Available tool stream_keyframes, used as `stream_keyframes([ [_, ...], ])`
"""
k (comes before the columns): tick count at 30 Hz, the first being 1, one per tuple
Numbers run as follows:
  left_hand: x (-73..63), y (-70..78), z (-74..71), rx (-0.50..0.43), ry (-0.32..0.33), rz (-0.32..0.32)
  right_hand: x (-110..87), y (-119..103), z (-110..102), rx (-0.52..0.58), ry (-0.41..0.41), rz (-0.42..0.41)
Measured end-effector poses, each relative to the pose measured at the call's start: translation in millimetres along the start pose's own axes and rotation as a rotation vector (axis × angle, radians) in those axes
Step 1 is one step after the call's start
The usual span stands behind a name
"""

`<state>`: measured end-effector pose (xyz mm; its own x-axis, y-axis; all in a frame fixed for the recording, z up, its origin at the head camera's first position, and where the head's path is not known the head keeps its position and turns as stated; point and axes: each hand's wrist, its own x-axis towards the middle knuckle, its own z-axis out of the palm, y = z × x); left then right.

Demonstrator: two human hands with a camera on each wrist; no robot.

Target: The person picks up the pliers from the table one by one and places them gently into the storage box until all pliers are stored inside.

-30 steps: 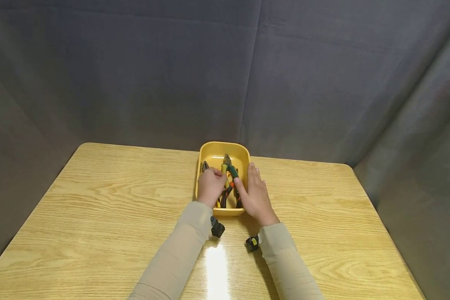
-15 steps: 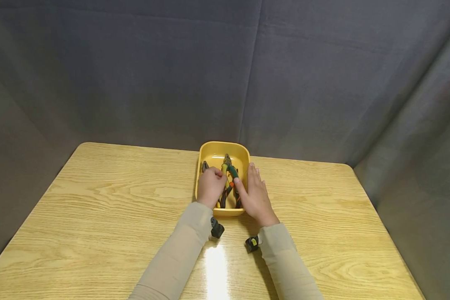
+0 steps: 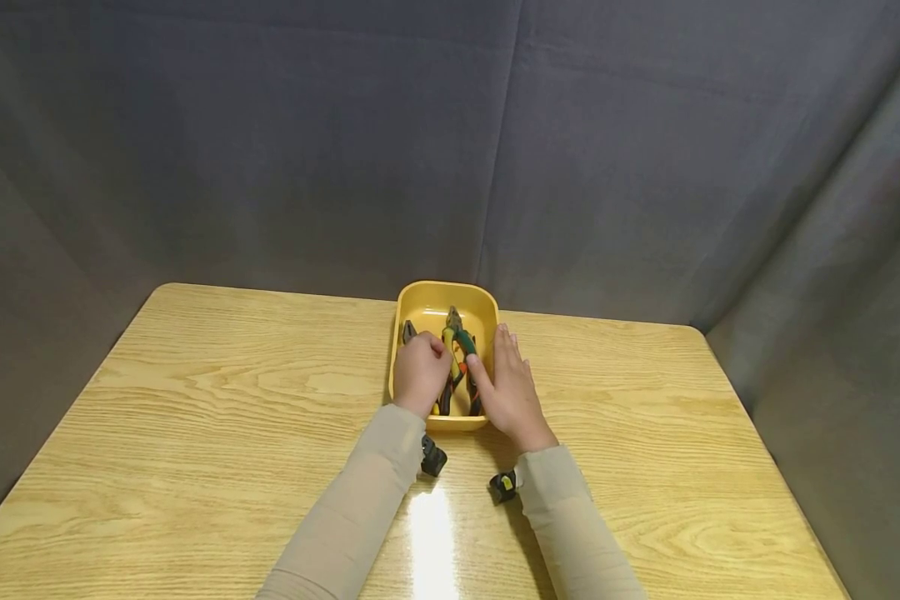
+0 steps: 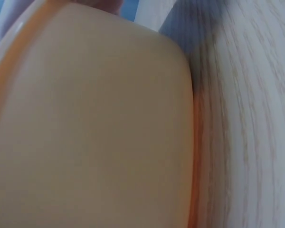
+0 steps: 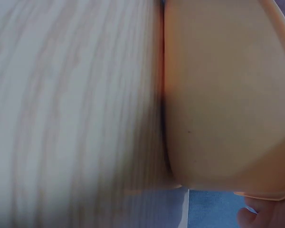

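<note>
In the head view a yellow plastic bin (image 3: 450, 423) holds several pliers. My left hand (image 3: 422, 373) reaches over its front left, with fingers curled against the yellow handle of the green-and-yellow pliers (image 3: 454, 322); the fingertips are partly hidden. Dark jaws of another pair of pliers (image 3: 409, 332) stick out beyond that hand, which covers their handles. Straight fingers of my right hand (image 3: 516, 398) lie along the bin's right wall, and its thumb reaches over the rim to the end of the green handle. Dark-handled pliers (image 3: 446, 398) lie lower in the bin.
The bin stands on a wood-grain table (image 3: 255, 392) near its far edge, with a grey curtain (image 3: 330, 167) close behind. Both wrist views are mostly filled by the bin's outer wall (image 4: 109, 118) and the tabletop (image 5: 66, 104).
</note>
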<state>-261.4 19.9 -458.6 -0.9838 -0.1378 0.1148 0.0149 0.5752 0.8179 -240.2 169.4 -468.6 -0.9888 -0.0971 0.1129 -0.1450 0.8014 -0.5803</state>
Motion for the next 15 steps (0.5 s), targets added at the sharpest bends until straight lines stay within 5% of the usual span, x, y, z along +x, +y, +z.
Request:
stream_keyframes([
  [15, 0.8, -1.7, 1.1, -0.073, -0.013, 0.021, -0.8, -1.1, -1.1, -0.001, -0.007, 0.005],
])
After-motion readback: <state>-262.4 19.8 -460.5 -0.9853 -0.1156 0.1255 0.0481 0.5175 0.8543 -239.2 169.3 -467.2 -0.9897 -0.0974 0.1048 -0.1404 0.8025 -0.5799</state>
